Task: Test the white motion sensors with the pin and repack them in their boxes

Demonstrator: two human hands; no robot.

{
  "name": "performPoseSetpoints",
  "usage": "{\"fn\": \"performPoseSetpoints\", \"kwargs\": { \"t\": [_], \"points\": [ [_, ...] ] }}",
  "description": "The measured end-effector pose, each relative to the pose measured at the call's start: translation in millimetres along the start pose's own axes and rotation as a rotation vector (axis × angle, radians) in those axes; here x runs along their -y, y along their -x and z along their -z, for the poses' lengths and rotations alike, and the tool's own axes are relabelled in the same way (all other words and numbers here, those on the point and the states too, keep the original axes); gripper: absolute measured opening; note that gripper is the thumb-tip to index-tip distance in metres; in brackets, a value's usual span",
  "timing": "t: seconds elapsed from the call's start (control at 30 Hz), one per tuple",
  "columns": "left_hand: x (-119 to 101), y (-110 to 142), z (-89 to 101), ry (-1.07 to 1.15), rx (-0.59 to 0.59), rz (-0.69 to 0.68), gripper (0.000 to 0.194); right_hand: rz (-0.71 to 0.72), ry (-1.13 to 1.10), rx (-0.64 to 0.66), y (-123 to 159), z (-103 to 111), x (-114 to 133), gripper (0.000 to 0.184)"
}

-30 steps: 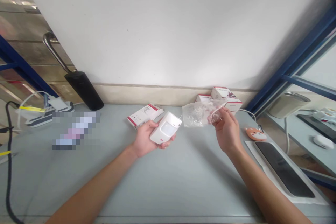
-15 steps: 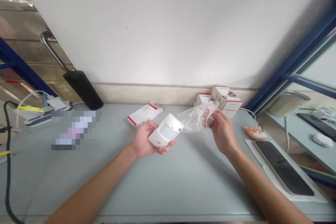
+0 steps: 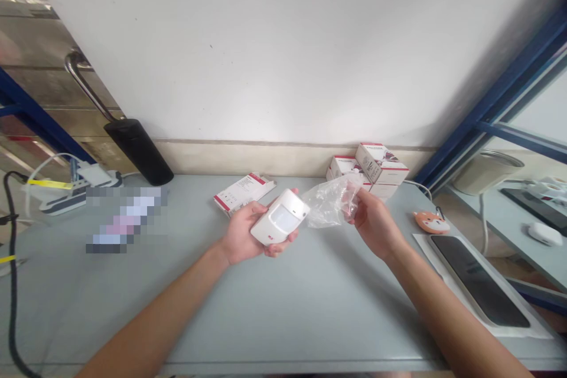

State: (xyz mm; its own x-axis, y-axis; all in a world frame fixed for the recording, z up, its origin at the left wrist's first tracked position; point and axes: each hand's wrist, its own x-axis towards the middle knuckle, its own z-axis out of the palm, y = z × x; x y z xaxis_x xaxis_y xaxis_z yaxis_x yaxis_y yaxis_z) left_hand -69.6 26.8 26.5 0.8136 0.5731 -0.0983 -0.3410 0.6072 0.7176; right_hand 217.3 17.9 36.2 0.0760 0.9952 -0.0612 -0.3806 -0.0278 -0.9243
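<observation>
My left hand is wrapped round a white motion sensor, its window side facing up toward me. Between the fingertips of my right hand is pinched a clear plastic bag, which hangs crumpled to the left, its end close to the sensor's top. Whether bag and sensor touch I cannot tell. Behind my left hand a flattened white and red carton lies on the grey table. Several small white and red boxes are stacked by the wall, just behind the bag.
A black cylinder and a power strip stand at the back left, near a blurred-out patch. On the right lie an orange animal-faced case and a dark phone-like slab on white paper. A black cable runs down the left edge.
My right hand has moved left and slightly down with the plastic bag, bringing it lower and bunching it. My left hand keeps hold of the sensor, nearly still.
</observation>
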Motion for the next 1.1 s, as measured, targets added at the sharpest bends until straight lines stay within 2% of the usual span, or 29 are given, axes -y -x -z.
{"fn": "performPoseSetpoints", "kwargs": {
  "t": [0.23,0.47,0.7,0.83,0.93,1.03,1.1],
  "points": [
    [0.7,0.1,-0.1,-0.022,-0.019,-0.008,0.077,0.010,-0.021,0.022,1.2,-2.1,-3.4,0.022],
    [0.6,-0.3,0.0,-0.042,-0.025,0.011,0.077,0.040,-0.097,-0.010,-3.2,2.5,-5.9,0.024],
    [4.4,-1.9,0.4,-0.068,-0.037,0.050,0.054,0.023,-0.086,0.008,0.5,-1.5,-8.6,0.022],
    [5.3,-1.7,0.3,-0.073,-0.079,0.049,0.052,0.046,-0.006,-0.041,2.2,-3.9,-11.2,0.028],
    [2.7,-0.5,-1.0,-0.082,-0.083,0.000,0.049,0.211,0.151,-0.160,3.3,-4.5,-12.6,0.037],
    [-0.7,0.8,-3.4,-0.108,-0.071,-0.056,0.047,0.576,0.463,-0.263,10.2,-7.4,-13.0,0.036],
    [-2.0,1.3,-5.5,-0.136,-0.062,-0.086,0.046,0.815,0.686,-0.213,18.1,-10.8,-13.6,0.032]
  ]
}}
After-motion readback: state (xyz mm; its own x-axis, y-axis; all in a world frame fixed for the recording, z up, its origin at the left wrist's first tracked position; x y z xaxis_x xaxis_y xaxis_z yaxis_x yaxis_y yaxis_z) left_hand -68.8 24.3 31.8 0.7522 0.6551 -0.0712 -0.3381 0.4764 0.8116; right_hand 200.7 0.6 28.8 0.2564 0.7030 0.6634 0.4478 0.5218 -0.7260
